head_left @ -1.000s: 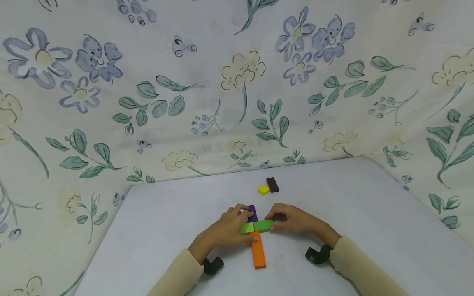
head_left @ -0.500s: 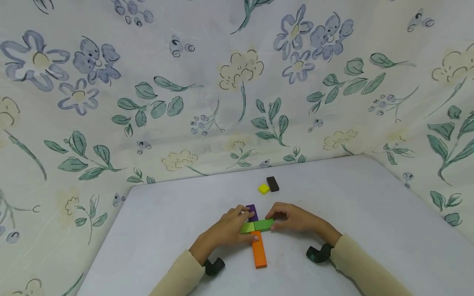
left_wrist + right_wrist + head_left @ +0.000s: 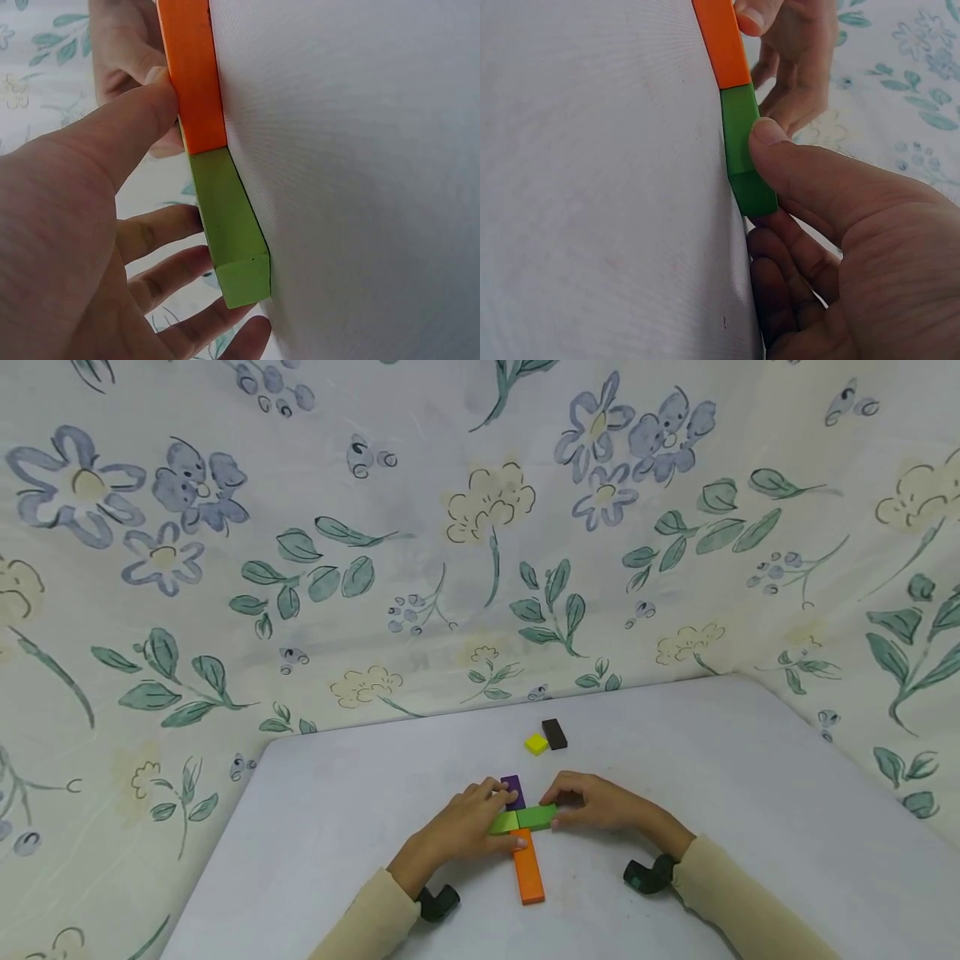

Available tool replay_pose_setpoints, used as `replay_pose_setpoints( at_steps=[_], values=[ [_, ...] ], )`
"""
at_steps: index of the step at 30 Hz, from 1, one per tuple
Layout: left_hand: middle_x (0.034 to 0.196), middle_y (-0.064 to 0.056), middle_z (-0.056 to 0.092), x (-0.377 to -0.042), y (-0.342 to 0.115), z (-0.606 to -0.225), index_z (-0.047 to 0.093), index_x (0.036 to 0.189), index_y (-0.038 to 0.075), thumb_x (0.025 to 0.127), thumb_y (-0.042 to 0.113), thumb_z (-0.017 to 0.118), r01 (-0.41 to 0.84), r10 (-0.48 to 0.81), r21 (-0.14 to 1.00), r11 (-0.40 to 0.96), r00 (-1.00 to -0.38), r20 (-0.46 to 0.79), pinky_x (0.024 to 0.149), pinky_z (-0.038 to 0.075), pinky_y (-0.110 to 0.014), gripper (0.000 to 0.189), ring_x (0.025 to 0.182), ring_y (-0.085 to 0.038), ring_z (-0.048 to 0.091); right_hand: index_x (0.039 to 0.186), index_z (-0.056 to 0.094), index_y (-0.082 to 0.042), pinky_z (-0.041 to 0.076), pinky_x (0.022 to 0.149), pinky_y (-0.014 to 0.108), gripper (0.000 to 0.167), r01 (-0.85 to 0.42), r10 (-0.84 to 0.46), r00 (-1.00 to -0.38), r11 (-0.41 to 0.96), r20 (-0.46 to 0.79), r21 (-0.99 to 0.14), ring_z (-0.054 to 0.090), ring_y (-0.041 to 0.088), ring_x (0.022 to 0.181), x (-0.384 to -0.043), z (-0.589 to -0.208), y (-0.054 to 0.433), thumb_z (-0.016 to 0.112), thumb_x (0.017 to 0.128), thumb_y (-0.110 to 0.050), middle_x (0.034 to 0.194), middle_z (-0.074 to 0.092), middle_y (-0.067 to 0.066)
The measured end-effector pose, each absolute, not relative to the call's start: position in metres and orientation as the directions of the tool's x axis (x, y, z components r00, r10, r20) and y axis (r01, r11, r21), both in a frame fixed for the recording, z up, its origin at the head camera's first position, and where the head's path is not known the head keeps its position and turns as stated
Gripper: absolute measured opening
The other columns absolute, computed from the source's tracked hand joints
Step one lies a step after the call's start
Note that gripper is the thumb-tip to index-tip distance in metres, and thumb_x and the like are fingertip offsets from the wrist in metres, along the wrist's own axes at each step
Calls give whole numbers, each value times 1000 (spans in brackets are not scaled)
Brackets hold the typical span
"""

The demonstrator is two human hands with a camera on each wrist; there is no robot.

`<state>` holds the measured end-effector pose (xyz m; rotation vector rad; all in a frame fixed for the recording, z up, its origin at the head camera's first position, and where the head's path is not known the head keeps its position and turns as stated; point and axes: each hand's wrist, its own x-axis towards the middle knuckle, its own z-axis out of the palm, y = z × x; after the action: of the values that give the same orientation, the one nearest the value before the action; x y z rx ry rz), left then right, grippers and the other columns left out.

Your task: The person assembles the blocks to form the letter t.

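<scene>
Several flat coloured blocks lie in a cross on the table. My left hand (image 3: 465, 820) spans it, thumb resting on the top of the orange block (image 3: 529, 872), a fingertip on the purple block (image 3: 514, 792). In the left wrist view the loosely bent fingers are beyond the light green block (image 3: 229, 202), some seeming to touch it. My right hand (image 3: 596, 802) pinches the outer end of the darker green block (image 3: 741, 135) between thumb and fingers. Both green blocks meet end to end between purple and orange. Part of the light green block hides under the left hand in the head view.
Farther back on the white table (image 3: 360, 777), a small yellow block (image 3: 536, 744) lies beside a dark brown block (image 3: 555, 734). Flowered cloth (image 3: 420, 527) hangs behind the table and along its sides. Black wrist devices (image 3: 438, 903) sit below both wrists.
The hands and blocks keep the same places relative to one another. Only a slight shift of the head view shows.
</scene>
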<state>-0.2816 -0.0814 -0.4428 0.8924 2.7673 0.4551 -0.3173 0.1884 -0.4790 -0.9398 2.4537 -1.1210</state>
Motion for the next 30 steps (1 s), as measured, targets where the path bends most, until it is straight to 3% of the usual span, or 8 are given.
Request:
replay_pose_setpoints(
  at_steps=[30],
  values=[
    [150, -7, 45, -289, -82, -452, 48, 148, 18, 89, 60, 65, 507, 579, 363, 782, -807, -120, 112, 42, -50, 75, 134, -27, 46, 113, 69, -24, 51, 98, 23, 24, -443, -662, -749, 484, 15, -755, 59, 11, 106, -318, -479, 189, 75, 90, -28, 112, 64, -8]
  ],
)
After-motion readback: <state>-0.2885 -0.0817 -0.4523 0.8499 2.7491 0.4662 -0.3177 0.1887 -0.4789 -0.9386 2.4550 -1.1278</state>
